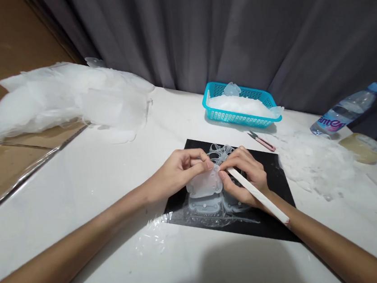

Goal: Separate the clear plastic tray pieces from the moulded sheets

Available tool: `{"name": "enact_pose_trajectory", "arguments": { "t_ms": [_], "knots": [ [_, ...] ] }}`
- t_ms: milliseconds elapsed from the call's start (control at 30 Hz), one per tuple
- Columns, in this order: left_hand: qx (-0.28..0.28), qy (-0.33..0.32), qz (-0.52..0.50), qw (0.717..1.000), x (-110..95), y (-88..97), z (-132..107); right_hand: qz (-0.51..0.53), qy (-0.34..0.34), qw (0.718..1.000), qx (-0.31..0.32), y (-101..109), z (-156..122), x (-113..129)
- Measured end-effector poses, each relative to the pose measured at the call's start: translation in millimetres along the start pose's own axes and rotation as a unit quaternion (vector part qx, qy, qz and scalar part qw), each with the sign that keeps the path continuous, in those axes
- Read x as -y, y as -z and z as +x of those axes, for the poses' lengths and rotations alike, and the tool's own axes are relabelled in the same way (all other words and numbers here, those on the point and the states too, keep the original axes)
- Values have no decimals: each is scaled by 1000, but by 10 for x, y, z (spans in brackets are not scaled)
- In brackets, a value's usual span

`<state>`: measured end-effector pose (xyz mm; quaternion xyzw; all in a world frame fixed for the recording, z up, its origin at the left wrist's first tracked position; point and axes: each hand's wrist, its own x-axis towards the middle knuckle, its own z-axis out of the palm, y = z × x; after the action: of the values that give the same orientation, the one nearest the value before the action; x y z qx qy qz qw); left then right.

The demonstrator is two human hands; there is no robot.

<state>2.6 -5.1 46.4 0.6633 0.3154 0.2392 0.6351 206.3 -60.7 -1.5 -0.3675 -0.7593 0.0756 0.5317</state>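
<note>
A translucent white plastic part [204, 186] lies on a black mat [275, 181] in the middle of the white table. My left hand [181, 168] pinches the part's top edge, fingers curled on it. My right hand [247, 175] is closed round a thin white stick-like tool [259, 194], whose tip meets the part's upper right corner. More clear plastic pieces [213, 209] lie on the mat beneath and behind my hands.
A turquoise basket [240, 118] of white plastic pieces stands behind the mat, small red-handled snips [261, 141] beside it. Plastic scraps [316, 161], a roll of tape [364, 146] and a lying water bottle [345, 112] are at right. A heap of translucent sheets [68, 103] is at left.
</note>
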Motion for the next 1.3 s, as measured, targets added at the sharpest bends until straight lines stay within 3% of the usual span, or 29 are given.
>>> {"name": "enact_pose_trajectory", "arguments": {
  "t_ms": [167, 367, 600, 867, 1100, 1300],
  "knots": [
    [17, -3, -13, 1000, -7, 2, -16, -7, 13, 1000, -8, 6, 11, 8],
    [-5, -15, -27, 999, 5, -37, -31, -9, 50, 999, -15, -4, -15, -10],
    [-50, 45, -114, 991, -88, -161, -104, -24, 43, 999, -18, -9, -9, -3],
    [-30, 88, -183, 979, -84, -142, -104, -33, 34, 998, -37, 5, -5, 10],
    [13, 76, -216, 973, -104, -146, -110, -50, 39, 996, -65, -4, -14, 11],
    [16, 84, -219, 972, -105, -129, -120, -67, 55, 993, -82, -29, -23, 17]
  ]
}}
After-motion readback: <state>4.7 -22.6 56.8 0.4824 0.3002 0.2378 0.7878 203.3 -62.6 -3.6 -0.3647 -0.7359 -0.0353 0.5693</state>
